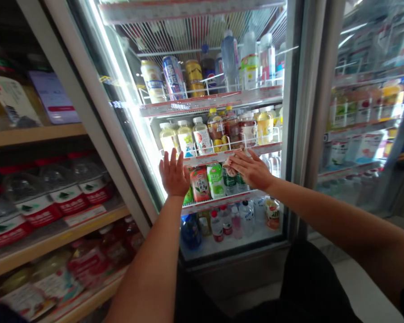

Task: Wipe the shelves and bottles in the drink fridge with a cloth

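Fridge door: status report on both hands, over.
Left hand flat, open on glass door. Right hand pressing a cloth on it. Nothing in the way.

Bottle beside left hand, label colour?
Red-orange label on bottle, green cap; left hand beside it. Head view.

Head-worn, looking forward and slightly down from arm's reach at a lit drinks fridge (289,134) straight ahead.

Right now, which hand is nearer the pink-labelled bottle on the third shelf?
Left. The left hand is flat just beside the pink-labelled bottle; the right hand is further right, past the green-labelled bottle.
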The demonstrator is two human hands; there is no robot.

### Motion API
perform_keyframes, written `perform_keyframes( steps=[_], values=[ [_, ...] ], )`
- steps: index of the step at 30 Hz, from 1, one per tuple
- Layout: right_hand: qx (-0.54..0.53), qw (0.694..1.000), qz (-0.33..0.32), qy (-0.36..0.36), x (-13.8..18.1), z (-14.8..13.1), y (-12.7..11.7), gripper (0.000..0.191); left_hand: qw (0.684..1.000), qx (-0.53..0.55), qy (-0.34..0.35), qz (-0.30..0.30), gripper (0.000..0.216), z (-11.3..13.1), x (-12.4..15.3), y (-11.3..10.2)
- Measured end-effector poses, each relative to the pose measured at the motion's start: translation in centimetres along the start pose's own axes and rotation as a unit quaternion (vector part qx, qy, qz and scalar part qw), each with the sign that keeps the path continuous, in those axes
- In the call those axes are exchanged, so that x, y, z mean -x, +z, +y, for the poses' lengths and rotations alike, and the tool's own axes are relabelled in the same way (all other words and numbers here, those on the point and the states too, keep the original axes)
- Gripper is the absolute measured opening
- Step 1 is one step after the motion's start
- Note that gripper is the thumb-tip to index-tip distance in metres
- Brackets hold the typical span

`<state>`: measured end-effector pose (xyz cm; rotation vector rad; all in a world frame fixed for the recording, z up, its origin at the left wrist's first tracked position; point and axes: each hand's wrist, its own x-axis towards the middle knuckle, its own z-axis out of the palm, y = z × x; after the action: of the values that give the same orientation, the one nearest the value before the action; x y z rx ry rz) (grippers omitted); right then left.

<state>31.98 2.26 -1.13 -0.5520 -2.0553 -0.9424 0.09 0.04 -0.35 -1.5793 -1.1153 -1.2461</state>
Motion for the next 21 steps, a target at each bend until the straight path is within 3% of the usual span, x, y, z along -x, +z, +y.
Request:
perform_keyframes(
  steps=[7,21],
  values=[
    [-0.006,1.0,0.006,0.018,-1.0,-0.3,0.4,0.051,1.0,0.005,-0.005,0.006,0.051,0.0,0.0,-0.1],
    [0.008,0.998,0.041,0.053,-1.4,-0.1,0.5,0.044,1.0,0.015,-0.012,-0.001,0.051,0.1,0.0,-0.1]
  ],
)
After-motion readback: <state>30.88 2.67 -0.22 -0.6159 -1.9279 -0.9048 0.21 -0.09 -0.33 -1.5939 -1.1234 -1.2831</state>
